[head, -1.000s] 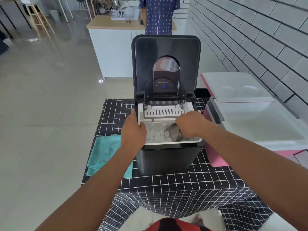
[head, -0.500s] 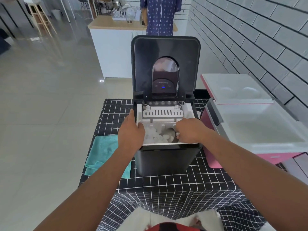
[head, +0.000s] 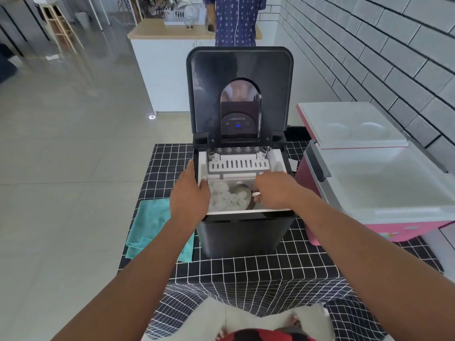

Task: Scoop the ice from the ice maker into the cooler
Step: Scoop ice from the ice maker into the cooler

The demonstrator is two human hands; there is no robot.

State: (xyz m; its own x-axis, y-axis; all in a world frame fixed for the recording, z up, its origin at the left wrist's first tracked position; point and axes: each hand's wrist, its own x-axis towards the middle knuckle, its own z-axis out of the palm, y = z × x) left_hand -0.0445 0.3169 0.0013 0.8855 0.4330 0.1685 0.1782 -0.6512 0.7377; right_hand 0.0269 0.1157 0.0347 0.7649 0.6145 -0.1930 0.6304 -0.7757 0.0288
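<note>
A black ice maker (head: 243, 232) stands on the checked tablecloth with its lid (head: 238, 70) raised upright. Its white basket holds a heap of ice (head: 225, 198). My left hand (head: 189, 195) grips the left rim of the basket. My right hand (head: 275, 190) is closed around the handle of a metal scoop (head: 243, 195), whose bowl lies in the ice with a few pieces in it. To the right stands the pink cooler (head: 379, 193), open, its white inside showing and its lid (head: 347, 124) tipped back against the wall.
A teal cloth (head: 150, 227) lies on the table left of the ice maker. The black checked tablecloth (head: 246, 274) hangs over the near edge. A grey brick wall runs along the right. A person in a blue patterned top (head: 236, 18) stands at a white counter behind.
The right hand has drawn the scoop slightly left and up through the ice, so its bowl shows more with ice in it. The left hand stays on the rim.
</note>
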